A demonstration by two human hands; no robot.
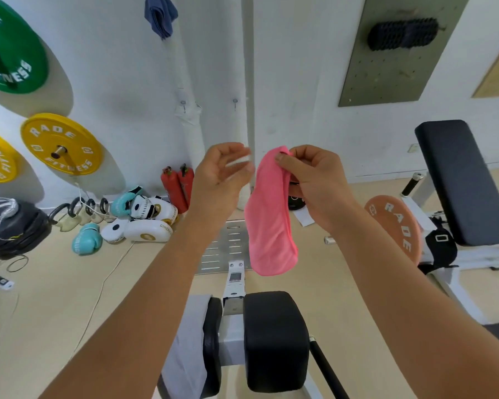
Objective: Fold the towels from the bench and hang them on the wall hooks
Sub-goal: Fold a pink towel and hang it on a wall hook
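One pink towel [271, 214] hangs lengthwise from your right hand's [311, 180] pinch; your left hand [219, 174], loosely spread and empty, waits just beside it.

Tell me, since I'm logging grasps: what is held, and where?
The right hand pinches the pink towel at its top edge; the left hand holds nothing.

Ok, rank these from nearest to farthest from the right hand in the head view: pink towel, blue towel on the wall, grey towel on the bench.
From the right hand:
1. Pink towel: pinched in that hand, hanging below it.
2. Grey towel: down-left, draped over the bench pad.
3. Blue towel: up-left, hanging high on the wall.
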